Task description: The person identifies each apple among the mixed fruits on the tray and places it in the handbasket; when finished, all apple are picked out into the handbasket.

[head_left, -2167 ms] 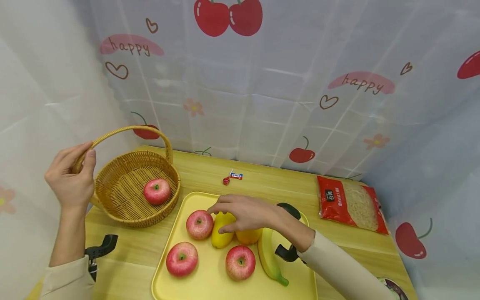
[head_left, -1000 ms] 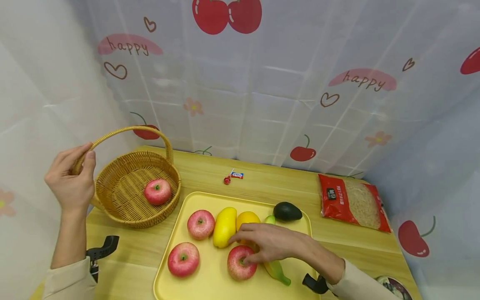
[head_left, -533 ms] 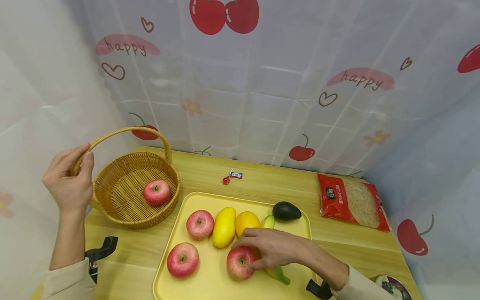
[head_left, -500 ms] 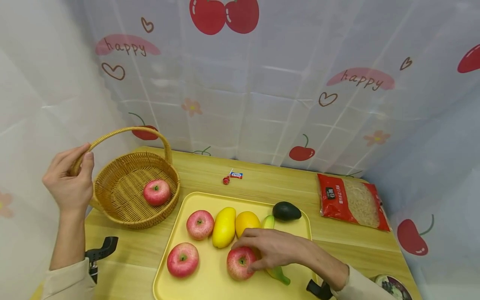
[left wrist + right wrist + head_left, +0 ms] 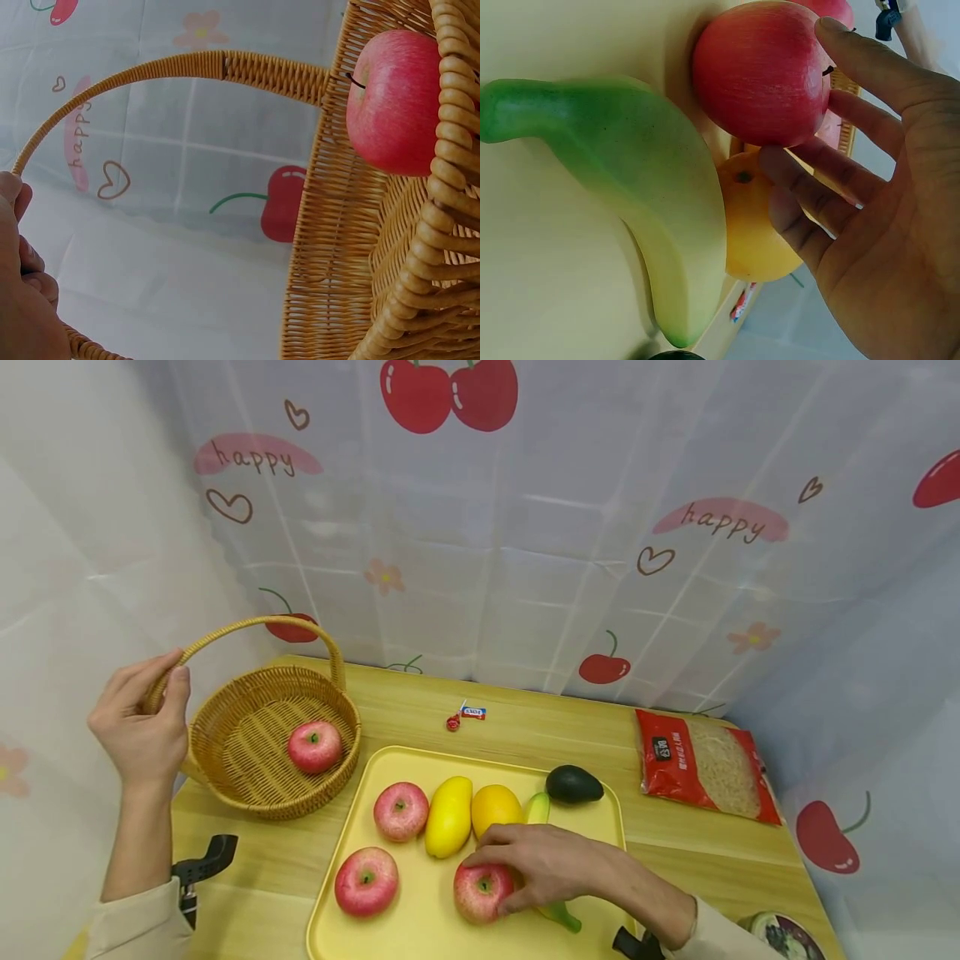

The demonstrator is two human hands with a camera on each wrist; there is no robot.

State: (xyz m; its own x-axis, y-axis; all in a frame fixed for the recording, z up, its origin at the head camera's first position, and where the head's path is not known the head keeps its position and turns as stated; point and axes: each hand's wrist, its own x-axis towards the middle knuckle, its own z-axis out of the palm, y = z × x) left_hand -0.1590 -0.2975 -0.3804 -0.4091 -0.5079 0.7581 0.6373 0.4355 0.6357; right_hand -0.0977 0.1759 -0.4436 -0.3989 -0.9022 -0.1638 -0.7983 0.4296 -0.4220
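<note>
My left hand (image 5: 142, 718) grips the arched handle (image 5: 172, 64) of a wicker basket (image 5: 225, 777) at the left. Inside the basket lies one red apple (image 5: 315, 747). On the yellow tray (image 5: 420, 935), my right hand (image 5: 555, 864) holds another red apple (image 5: 476, 893), its thumb on one side and fingers curled at the other, as the right wrist view shows (image 5: 761, 75). Beside that hand are a banana (image 5: 645, 157), partly hidden under it in the head view, and an orange (image 5: 497, 808). A yellow mango (image 5: 448, 818) sits left of the orange.
Two more apples, a rear apple (image 5: 401, 811) and a front apple (image 5: 366, 882), lie on the tray's left side. A dark avocado (image 5: 573, 784) is at its back right corner. Behind the tray lie a lollipop (image 5: 453, 723) and a small wrapped candy (image 5: 474, 713). A red food packet (image 5: 705, 764) lies right.
My right hand has moved from over the mango toward the front right and closed round the front middle apple. My left hand keeps its hold on the basket handle.
</note>
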